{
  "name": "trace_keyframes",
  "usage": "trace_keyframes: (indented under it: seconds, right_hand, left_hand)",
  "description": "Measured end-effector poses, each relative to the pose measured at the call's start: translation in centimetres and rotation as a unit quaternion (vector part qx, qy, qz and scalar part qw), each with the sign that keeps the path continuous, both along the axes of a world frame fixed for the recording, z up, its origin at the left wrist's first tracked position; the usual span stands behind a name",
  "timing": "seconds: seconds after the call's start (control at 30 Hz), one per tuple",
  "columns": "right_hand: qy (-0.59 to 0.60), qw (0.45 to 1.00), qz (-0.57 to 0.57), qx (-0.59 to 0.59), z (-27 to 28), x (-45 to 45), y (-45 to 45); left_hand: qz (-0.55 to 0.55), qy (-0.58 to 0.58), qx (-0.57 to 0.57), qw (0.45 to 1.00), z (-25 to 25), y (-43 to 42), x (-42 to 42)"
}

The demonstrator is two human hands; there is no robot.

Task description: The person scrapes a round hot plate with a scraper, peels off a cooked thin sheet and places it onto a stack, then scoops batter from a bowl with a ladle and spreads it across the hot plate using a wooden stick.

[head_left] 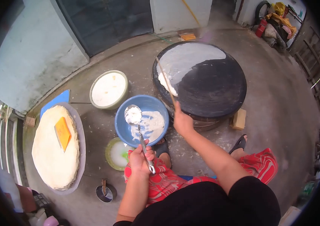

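Observation:
My left hand (141, 162) is closed around the metal handle of a ladle (133, 115), whose bowl carries white batter above the blue basin (120, 130). White batter (154, 126) coats the bottom of that basin. In my right hand (183, 121) is a thin wooden stick (164, 77), which reaches over the left side of a large round black griddle (216, 86). Beside the stick lies a thick lump of batter (167, 84). A thin white layer (193, 54) covers the far left part of the griddle's surface.
A pale green basin of white batter (109, 90) stands at the back left. Stacked flat rounds (52, 150) bear an orange-yellow scraper (63, 133). A green bowl of cloudy liquid (115, 153), a small dark pot (106, 193) and a wooden block (239, 119) stand on the floor.

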State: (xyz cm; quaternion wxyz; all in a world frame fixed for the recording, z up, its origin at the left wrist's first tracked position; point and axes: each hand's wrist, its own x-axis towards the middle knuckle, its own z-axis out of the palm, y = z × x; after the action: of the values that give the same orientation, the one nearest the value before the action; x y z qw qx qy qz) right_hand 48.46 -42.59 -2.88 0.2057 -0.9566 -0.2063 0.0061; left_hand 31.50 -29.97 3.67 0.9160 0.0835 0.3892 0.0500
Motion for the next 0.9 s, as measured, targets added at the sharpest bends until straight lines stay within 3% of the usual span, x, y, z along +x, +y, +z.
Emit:
trace_keyframes:
  seconds: [0.1, 0.23, 0.37, 0.43, 0.53, 0.7, 0.83, 0.9]
  right_hand:
    - [0.04, 0.994, 0.027, -0.093, -1.7, 2.3, 6.0]
    - [0.108, 0.992, -0.032, -0.049, -1.4, 1.6, 5.9]
    - [0.073, 0.996, -0.053, 0.014, 0.1, -4.4, 1.9]
    - [0.119, 0.991, -0.042, 0.042, 1.0, -6.2, 1.4]
    - [0.06, 0.998, 0.001, -0.001, -2.9, -2.2, 5.5]
    - [0.077, 0.992, -0.101, 0.029, -2.4, -2.6, 3.1]
    - [0.193, 0.977, -0.081, 0.035, 1.8, -7.4, 0.8]
    - [0.144, 0.988, -0.057, 0.008, -1.7, -5.8, 3.0]
  left_hand:
    - [0.001, -0.038, -0.034, 0.999, -0.6, 0.4, -0.2]
    - [0.0, -0.044, -0.024, 0.999, -0.5, 0.5, -0.5]
    - [-0.002, -0.053, -0.026, 0.998, -0.6, 0.8, -0.5]
    - [-0.003, -0.029, 0.023, 0.999, -0.3, 0.4, -0.4]
    - [-0.008, -0.022, 0.023, 0.999, 0.0, 0.4, -0.4]
    - [-0.023, -0.047, -0.011, 0.999, -1.1, 1.1, -1.0]
    - [-0.014, -0.054, -0.018, 0.998, -1.3, 1.2, -1.0]
    - [-0.016, -0.051, -0.005, 0.999, -1.3, 1.0, -1.1]
